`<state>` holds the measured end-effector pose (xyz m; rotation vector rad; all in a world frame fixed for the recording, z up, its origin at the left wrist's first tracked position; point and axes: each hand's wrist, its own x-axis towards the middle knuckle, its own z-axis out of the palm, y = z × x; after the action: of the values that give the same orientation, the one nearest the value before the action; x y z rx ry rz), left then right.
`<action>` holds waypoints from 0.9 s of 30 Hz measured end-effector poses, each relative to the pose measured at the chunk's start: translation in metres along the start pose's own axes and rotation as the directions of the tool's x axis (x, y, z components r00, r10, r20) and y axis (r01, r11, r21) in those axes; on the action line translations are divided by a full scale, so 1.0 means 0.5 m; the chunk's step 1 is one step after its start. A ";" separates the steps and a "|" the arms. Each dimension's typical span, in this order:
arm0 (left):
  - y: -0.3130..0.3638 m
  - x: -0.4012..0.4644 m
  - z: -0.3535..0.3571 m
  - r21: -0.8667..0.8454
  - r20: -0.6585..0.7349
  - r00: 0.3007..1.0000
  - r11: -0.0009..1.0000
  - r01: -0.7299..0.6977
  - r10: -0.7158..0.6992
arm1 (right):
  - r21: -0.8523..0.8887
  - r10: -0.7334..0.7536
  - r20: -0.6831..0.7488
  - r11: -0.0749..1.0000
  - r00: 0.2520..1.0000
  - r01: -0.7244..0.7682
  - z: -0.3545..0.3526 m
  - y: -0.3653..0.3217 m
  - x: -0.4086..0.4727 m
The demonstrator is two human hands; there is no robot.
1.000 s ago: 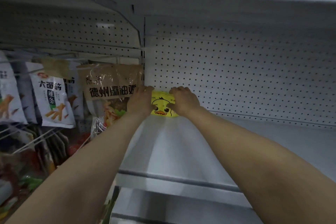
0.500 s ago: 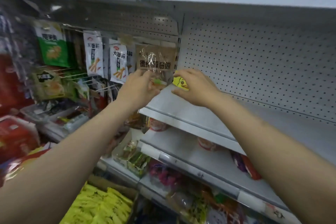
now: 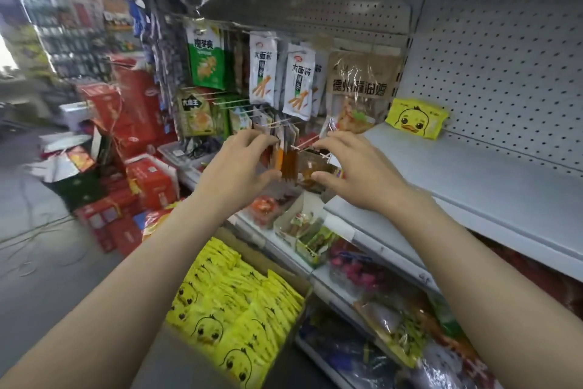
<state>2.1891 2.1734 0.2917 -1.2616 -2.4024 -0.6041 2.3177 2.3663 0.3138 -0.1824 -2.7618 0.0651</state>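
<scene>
Both hands have withdrawn toward the near left since the earlier frames, when they pressed on the yellow duck packet (image 3: 416, 119) from either side. That packet now stands alone at the far left end of the grey shelf (image 3: 473, 174), against the pegboard back panel (image 3: 504, 73), well apart from either hand and far right of the right hand (image 3: 356, 174).

Left hand (image 3: 235, 172): fingers loosely curled and spread, thumb apart, holding nothing. Right hand: same posture, holding nothing. Between the two hands hang small orange-brown sachets (image 3: 288, 161) on peg hooks; whether any fingertip touches them cannot be told. Near, below the forearms, a carton (image 3: 299, 286) holds more yellow duck packets (image 3: 239, 300).
</scene>
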 end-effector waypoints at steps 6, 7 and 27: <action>-0.160 0.005 0.019 0.002 0.042 0.999 1.000 0.014 -0.014 | 0.024 -0.040 0.044 0.999 0.998 0.039 0.098 -0.066 0.112; -0.194 0.013 0.027 0.003 0.047 0.999 1.000 0.015 -0.015 | 0.027 -0.037 0.059 0.999 0.998 0.035 0.119 -0.078 0.138; -0.787 0.163 0.454 -0.210 0.525 0.849 0.976 0.059 0.062 | 0.105 0.279 0.499 0.920 0.821 -0.377 0.729 -0.173 0.522</action>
<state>1.7905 2.1474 0.0610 -1.7110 -2.8344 -0.5914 1.9332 2.3079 0.0748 -0.6764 -3.1456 0.5493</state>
